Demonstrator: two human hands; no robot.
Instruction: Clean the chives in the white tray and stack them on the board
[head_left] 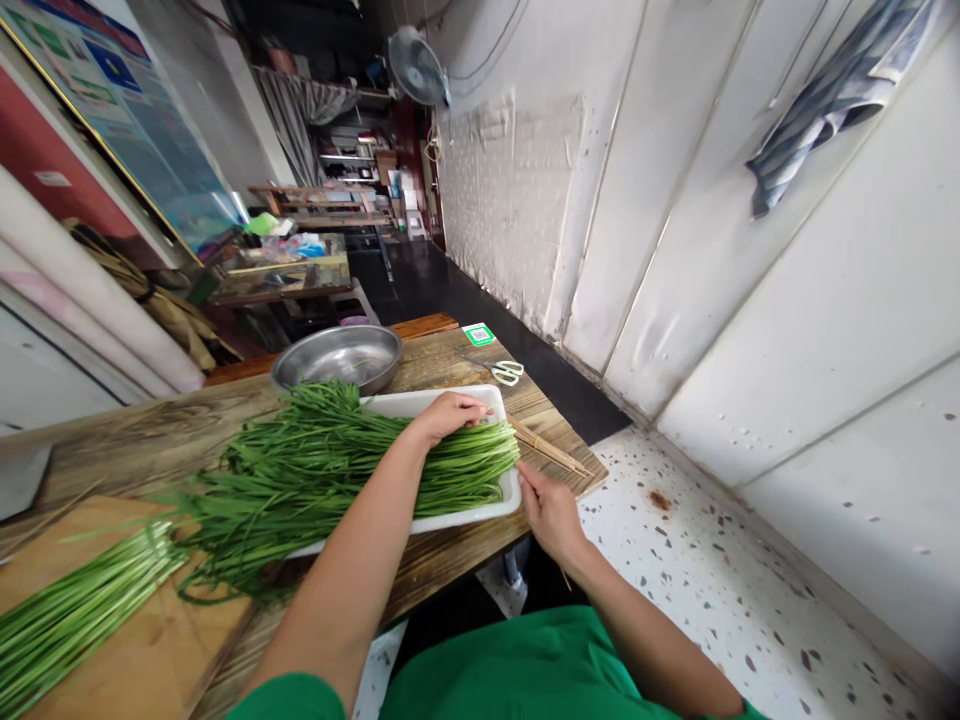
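A large heap of garlic chives (322, 450) lies in and over a white tray (442, 518), pale cut ends toward the right. My left hand (450, 415) reaches across the heap, its fingers closed in a pinch above the pale ends by the tray's far right corner. What sits between them is too small to name. My right hand (553, 512) is closed at the tray's right edge, fingertips near the stem ends; a thin stick shows below its wrist. Several bamboo skewers (551, 447) lie just beyond the tray. Another bunch of chives (82, 605) rests on a wooden board (176, 650) at left.
Behind the tray are a metal bowl (341, 358), scissors (504, 371) and a green code card (478, 334) on the wooden table (442, 362). A cluttered table (277, 275) stands farther back. A white wall (750, 330) runs along the right.
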